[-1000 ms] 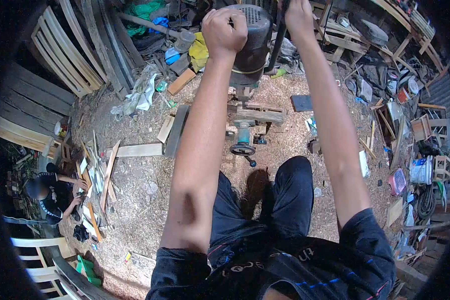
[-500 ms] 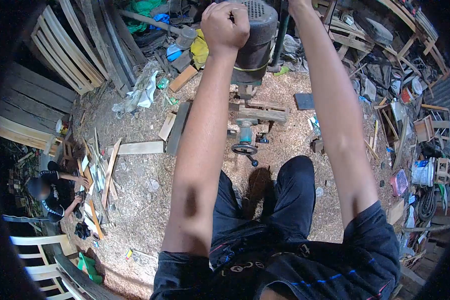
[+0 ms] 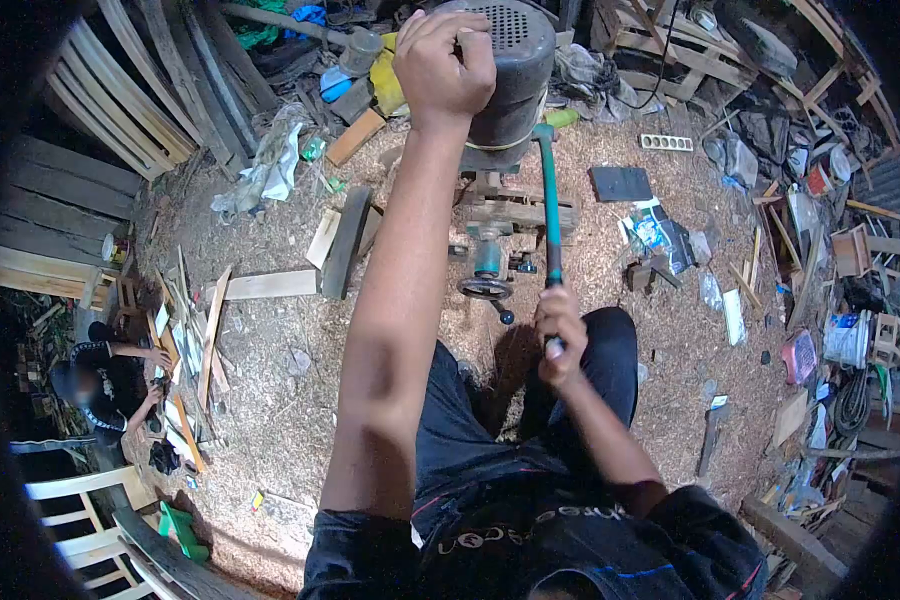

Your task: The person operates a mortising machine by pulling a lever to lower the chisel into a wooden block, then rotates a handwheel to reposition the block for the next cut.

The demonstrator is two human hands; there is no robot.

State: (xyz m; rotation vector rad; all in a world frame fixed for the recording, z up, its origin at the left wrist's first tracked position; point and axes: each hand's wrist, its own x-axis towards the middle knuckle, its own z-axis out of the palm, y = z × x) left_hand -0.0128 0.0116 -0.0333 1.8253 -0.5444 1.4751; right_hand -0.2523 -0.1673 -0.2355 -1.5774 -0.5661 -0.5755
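Shavings-strewn floor [image 3: 280, 420]: by its left edge, co-worker [image 3: 105, 385], hands near loose wood strips [image 3: 217, 335]. Farther right, dark board [image 3: 345, 243] lying on floor. Left hand [image 3: 445, 65] raised at motor [image 3: 510, 110], fingers curled — cannot tell what they grasp, if anything. Handwheel [image 3: 485, 288] on person's side of motor. Green lever [image 3: 551, 190] runs from just beside motor toward person — right hand [image 3: 560, 335] wrapped firmly round its dark near end. Beyond: black slab [image 3: 620, 184], then pink basket [image 3: 798, 355] near floor's right edge.
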